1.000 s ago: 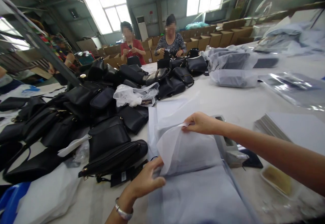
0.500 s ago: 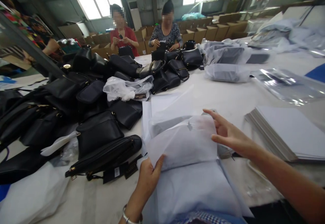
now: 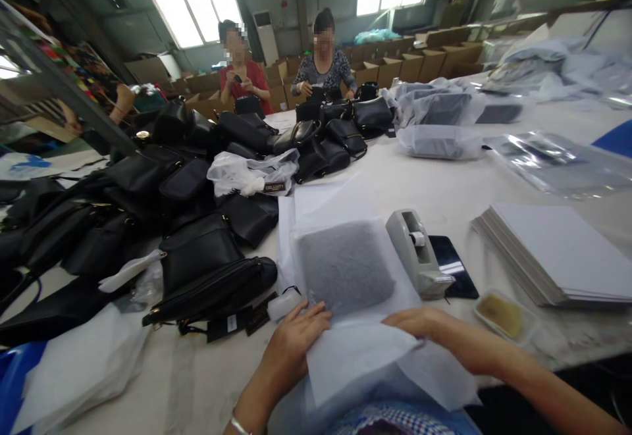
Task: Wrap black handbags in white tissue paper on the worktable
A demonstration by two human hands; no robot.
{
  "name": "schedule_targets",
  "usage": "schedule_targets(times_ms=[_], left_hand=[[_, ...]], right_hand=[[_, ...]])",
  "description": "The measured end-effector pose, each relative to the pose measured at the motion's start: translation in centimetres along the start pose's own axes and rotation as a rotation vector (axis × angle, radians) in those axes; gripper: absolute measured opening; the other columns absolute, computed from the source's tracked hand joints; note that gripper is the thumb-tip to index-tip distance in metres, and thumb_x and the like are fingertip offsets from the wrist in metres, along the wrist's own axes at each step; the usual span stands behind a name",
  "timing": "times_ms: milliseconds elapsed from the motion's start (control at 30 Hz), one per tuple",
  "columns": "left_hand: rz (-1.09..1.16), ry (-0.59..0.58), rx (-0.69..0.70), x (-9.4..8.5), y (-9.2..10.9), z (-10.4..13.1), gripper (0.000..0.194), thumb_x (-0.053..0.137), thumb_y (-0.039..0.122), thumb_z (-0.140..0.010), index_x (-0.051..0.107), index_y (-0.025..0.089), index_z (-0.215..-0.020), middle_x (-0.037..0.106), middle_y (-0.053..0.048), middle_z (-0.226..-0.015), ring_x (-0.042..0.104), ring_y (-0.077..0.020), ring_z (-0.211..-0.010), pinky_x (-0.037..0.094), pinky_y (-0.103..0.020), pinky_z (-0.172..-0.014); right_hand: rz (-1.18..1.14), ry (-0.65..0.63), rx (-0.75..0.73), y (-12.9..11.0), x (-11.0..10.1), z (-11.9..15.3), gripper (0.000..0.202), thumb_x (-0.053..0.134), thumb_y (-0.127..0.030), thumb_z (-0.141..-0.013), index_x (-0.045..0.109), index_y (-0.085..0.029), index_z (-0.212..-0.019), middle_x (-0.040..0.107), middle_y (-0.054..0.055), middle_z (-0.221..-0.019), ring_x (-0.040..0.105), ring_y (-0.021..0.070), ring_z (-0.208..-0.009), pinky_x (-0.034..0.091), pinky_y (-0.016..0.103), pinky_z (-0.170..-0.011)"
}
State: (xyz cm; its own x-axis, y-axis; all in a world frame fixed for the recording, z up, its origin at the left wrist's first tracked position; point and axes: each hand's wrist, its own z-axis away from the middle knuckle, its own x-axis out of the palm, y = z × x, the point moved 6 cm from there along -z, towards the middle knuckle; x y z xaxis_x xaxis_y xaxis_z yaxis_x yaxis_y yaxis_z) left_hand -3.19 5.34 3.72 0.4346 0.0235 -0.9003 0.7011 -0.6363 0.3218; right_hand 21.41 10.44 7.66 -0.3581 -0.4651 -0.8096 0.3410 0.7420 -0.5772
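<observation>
On the near part of the white table (image 3: pixel 434 185), the left hand (image 3: pixel 291 339) and the right hand (image 3: pixel 419 323) lie with flat, open fingers on the tissue paper (image 3: pixel 355 356), gripping nothing. Black bags (image 3: pixel 197 251) are heaped left; cardboard boxes (image 3: pixel 419 60) stand far under bright windows (image 3: pixel 187 0).

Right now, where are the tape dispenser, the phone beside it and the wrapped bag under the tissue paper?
tape dispenser (image 3: pixel 413 251): head view, on its grey body below the roll.
phone (image 3: pixel 451 265): head view, on its dark screen.
wrapped bag (image 3: pixel 345 265): head view, on the dark middle showing through the tissue paper (image 3: pixel 345 356).
</observation>
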Motion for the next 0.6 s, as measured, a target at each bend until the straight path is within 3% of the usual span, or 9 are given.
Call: schedule_targets(times_ms=[67, 100, 233, 333, 467, 600], left_hand=[[-0.042, -0.047, -0.001, 0.0, 0.4, 0.3, 0.042, 0.048, 0.004, -0.084, 0.058, 0.02, -0.122, 0.06, -0.006, -0.137, 0.046, -0.0223, -0.136, 0.037, -0.05, -0.116], [-0.059, -0.056, -0.002, -0.1, 0.5, 0.5, 0.046, 0.048, 0.004, -0.084, 0.056, 0.02, -0.126, 0.059, -0.006, -0.138, 0.045, -0.0219, -0.137, 0.036, -0.049, -0.117], [-0.155, -0.093, 0.013, -0.2, 0.7, 1.2, 0.048, 0.048, 0.009, -0.089, 0.049, 0.018, -0.136, 0.051, -0.008, -0.146, 0.041, -0.0205, -0.14, 0.037, -0.044, -0.117], [-0.235, -0.123, 0.061, 0.6, 0.7, 1.7, 0.026, 0.049, 0.016, -0.094, 0.061, 0.021, -0.116, 0.047, -0.005, -0.15, 0.037, -0.022, -0.142, 0.036, -0.047, -0.117], [-0.271, -0.058, 0.096, 1.1, 1.1, 2.0, 0.019, 0.047, 0.015, -0.096, 0.063, 0.019, -0.105, 0.051, -0.007, -0.146, 0.04, -0.023, -0.14, 0.037, -0.048, -0.116], [-0.206, -0.128, 0.041, 0.9, 1.6, 2.1, 0.023, 0.049, 0.014, -0.092, 0.061, 0.019, -0.111, 0.052, -0.007, -0.145, 0.039, -0.0241, -0.141, 0.037, -0.049, -0.116]], right_hand=[[0.007, -0.131, 0.026, 0.2, 0.8, 1.1, 0.044, 0.047, -0.008, -0.087, 0.068, -0.025, -0.122, 0.064, 0.005, -0.129, 0.061, 0.0233, -0.118, 0.051, 0.036, -0.102], [0.063, -0.132, 0.034, 0.4, 0.9, 1.5, 0.051, 0.043, -0.003, -0.086, 0.067, -0.025, -0.124, 0.063, 0.005, -0.131, 0.061, 0.023, -0.118, 0.051, 0.037, -0.103], [0.255, 0.131, 0.01, 1.2, -0.5, 2.2, 0.053, 0.037, 0.0, -0.089, 0.064, -0.024, -0.128, 0.064, 0.008, -0.129, 0.061, 0.0223, -0.118, 0.051, 0.038, -0.101], [0.135, 0.267, -0.08, 0.8, -1.0, 1.1, 0.047, 0.038, -0.004, -0.093, 0.062, -0.021, -0.129, 0.064, 0.009, -0.128, 0.06, 0.018, -0.118, 0.051, 0.032, -0.1], [-0.084, 0.157, -0.155, -0.2, 0.1, -2.7, 0.037, 0.041, -0.012, -0.098, 0.061, -0.017, -0.129, 0.063, 0.01, -0.127, 0.06, 0.0154, -0.118, 0.05, 0.027, -0.101], [0.024, 0.032, -0.152, 0.0, 2.5, -5.6, 0.038, 0.041, -0.013, -0.098, 0.06, -0.019, -0.131, 0.064, 0.009, -0.128, 0.06, 0.0171, -0.117, 0.049, 0.031, -0.102]])
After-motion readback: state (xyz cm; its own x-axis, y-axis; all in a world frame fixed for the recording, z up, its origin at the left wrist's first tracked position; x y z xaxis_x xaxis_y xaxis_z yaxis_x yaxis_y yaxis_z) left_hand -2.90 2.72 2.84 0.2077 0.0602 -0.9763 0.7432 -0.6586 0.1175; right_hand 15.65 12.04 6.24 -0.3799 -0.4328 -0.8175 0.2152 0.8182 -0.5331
